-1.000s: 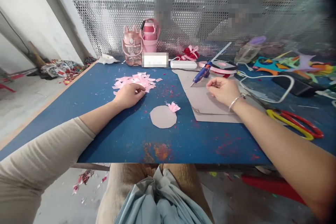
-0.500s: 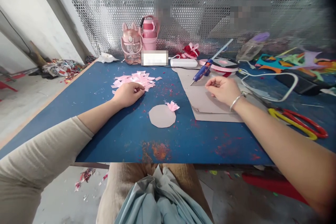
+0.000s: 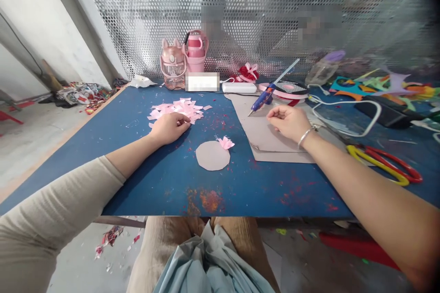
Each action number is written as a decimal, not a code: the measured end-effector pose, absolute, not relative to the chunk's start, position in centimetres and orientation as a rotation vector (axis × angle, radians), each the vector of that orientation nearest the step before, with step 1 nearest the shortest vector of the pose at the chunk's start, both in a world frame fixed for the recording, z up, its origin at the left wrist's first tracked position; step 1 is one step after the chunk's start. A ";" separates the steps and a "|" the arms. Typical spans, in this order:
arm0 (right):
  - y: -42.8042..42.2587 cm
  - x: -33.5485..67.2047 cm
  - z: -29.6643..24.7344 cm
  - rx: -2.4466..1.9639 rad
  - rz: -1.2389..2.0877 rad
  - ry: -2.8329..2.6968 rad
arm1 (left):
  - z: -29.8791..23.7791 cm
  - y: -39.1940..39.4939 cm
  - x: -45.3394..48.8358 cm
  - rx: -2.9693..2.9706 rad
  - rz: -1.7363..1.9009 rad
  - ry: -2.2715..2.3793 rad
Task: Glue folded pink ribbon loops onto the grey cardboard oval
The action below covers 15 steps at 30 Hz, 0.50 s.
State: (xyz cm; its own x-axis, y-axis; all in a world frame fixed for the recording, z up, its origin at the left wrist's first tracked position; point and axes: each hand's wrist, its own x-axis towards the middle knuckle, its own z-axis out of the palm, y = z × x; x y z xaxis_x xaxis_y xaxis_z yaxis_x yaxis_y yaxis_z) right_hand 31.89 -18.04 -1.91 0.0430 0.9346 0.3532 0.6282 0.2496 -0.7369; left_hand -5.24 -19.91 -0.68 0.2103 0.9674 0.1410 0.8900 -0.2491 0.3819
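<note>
My left hand (image 3: 169, 127) rests on the blue table (image 3: 144, 178) at the near edge of a heap of small pink paper pieces (image 3: 177, 109), fingers curled with the tips on the pieces. My right hand (image 3: 289, 121) lies on a grey card sheet (image 3: 266, 139), fingers curled loosely, a bangle on the wrist; nothing shows in it. A blue glue gun (image 3: 263, 98) lies just beyond it, nozzle pointing left. Between the hands sits a grey card disc (image 3: 212, 155) with one folded pink petal (image 3: 225, 142) at its upper right rim.
Red and yellow scissors (image 3: 385, 167) lie at the right. Two pink bottles (image 3: 184, 59), a white power strip (image 3: 239, 87), ribbon spools (image 3: 285, 89), a white cable (image 3: 347, 114) and coloured paper shapes (image 3: 381, 83) line the back by a perforated metal screen. Scraps litter the floor at left.
Both hands stay in place on the pink pieces and the card sheet; only the head camera has shifted slightly.
</note>
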 end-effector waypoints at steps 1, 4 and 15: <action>-18.0 31.9 -1.9 -1.463 0.450 -1.678 | -0.7 -19.9 -5.2 2.268 0.517 1.771; -17.9 31.9 -2.0 -1.458 0.442 -1.709 | -0.6 -20.0 -5.2 2.272 0.512 1.769; -17.7 31.9 -2.2 -1.465 0.496 -1.741 | -0.6 -20.0 -5.0 2.230 0.497 1.821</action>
